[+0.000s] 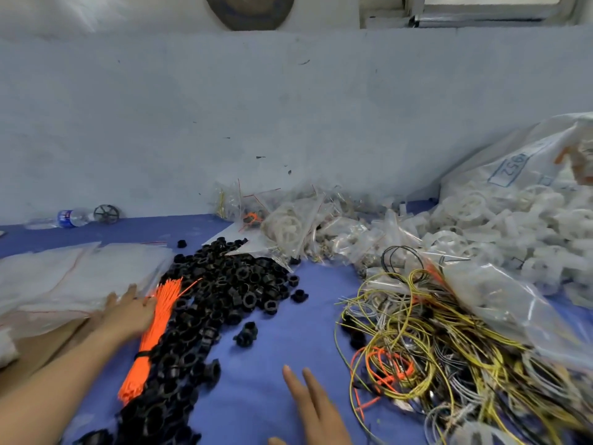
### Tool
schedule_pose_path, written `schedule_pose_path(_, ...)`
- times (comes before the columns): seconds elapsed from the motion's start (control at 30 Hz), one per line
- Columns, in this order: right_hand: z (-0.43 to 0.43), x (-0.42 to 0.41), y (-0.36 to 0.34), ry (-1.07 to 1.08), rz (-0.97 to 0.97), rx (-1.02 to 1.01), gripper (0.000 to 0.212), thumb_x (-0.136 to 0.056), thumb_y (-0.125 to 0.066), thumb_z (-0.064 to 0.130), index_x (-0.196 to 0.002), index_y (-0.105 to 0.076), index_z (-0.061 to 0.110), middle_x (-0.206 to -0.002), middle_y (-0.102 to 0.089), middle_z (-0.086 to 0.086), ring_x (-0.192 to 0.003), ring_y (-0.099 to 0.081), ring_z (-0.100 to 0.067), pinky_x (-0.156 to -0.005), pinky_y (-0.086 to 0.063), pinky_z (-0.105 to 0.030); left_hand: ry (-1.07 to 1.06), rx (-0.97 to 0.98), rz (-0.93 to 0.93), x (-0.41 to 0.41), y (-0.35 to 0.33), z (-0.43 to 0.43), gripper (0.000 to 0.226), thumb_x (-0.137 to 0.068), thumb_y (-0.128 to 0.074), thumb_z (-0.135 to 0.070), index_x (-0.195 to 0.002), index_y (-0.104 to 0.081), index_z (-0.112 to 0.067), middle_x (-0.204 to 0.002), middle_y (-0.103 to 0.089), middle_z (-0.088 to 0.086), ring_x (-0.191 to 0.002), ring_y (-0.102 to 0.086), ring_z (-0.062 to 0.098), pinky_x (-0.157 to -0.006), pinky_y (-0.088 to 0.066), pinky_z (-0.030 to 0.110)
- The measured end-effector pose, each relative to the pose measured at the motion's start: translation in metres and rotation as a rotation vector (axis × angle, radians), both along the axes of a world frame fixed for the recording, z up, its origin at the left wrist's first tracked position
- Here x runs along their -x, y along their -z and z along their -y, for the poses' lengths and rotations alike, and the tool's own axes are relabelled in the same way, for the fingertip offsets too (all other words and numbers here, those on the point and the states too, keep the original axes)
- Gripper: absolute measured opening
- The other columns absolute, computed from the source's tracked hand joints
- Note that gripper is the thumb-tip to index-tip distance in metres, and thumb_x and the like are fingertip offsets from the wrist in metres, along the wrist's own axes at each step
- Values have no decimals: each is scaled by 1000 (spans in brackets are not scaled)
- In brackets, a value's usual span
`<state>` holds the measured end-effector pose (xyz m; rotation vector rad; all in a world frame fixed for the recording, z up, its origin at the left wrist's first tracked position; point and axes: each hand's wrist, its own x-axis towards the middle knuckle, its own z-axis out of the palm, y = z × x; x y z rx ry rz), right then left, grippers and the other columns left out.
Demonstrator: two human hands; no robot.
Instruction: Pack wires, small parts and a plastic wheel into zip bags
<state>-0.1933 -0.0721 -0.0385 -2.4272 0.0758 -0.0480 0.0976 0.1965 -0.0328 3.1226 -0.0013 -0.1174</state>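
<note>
Wires [426,332] and black parts [224,290] lie loose on the bench [288,316]; filled bags [305,226] sit behind. Left hand [128,311] touches empty bags [64,271], grip flat. Right hand [317,409] grip wide, empty.

Light: even, cool, bluish daylight; no hard shadows.
Glare: pale sheen on the clear bags [500,293] at right.
Blur: whole frame soft; right hand [316,409] and wire tangle [426,342] smeared.
Distortion: wide-angle bowing toward the edges.
</note>
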Motion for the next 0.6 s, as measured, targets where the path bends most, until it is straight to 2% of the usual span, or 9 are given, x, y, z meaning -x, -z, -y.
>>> schedule_pose_path(0.1, 12, -5, 9, -4, 19, -79, 94, -93, -49, 46, -133, 31, 20, -154, -1, 14, -141, -7, 4, -101, -13, -2, -60, 162, 117, 1, -4, -2, 50, -104, -26, -32, -150, -29, -12, -162, -10, 7, -147, -9, 33, -118, -11, 48)
schedule_pose_path(0.2, 17, -6, 12, -4, 49, -156, 87, -94, -50, 40, -132, 27, 31, -141, -22, 12, -125, -30, 9, -89, -22, 5, -104, 90, 42, -8, -2, -9, 52, -104, -22, -44, -147, -38, -20, -162, -10, 9, -147, -8, 33, -118, -10, 48)
schedule_pose_path(0.27, 19, -5, 13, -8, 86, -180, 74, -94, -50, 39, -132, 13, 42, -132, -25, 16, -104, -29, 23, -84, -25, 6, -106, 95, -16, -16, 2, -17, 52, -104, -23, -41, -141, -47, -13, -156, -28, 14, -142, -24, 35, -116, -18, 45)
schedule_pose_path(0.33, 19, -5, 12, -19, 87, -192, 69, -94, -50, 39, -130, 8, 46, -128, -24, 18, -99, -28, 25, -82, -26, 7, -101, 201, 44, -20, 5, -23, 46, -104, -30, -32, -122, -63, -4, -141, -49, 21, -129, -43, 37, -111, -30, 42)
schedule_pose_path(0.37, 19, -5, 12, -23, 83, -197, 68, -94, -50, 39, -129, 8, 47, -127, -24, 18, -99, -28, 24, -82, -27, 7, -104, 225, 83, -20, 4, -25, 43, -104, -33, -30, -115, -66, -4, -136, -53, 23, -125, -47, 38, -109, -32, 42)
schedule_pose_path(0.43, 18, -4, 11, -29, 76, -197, 67, -94, -50, 39, -129, 7, 47, -127, -24, 19, -100, -30, 22, -81, -26, 7, -120, 215, 110, -19, 0, -24, 43, -103, -34, -32, -113, -66, -6, -134, -54, 23, -123, -48, 39, -108, -33, 43)
schedule_pose_path(0.6, 19, -4, 12, -17, 88, -221, 63, -94, -50, 40, -122, 4, 53, -125, -26, 23, -102, -34, 16, -78, -28, 6, -105, 81, 49, -14, -5, -13, 42, -106, -25, -31, -135, -53, -18, -149, -40, 14, -140, -29, 30, -113, -21, 39)
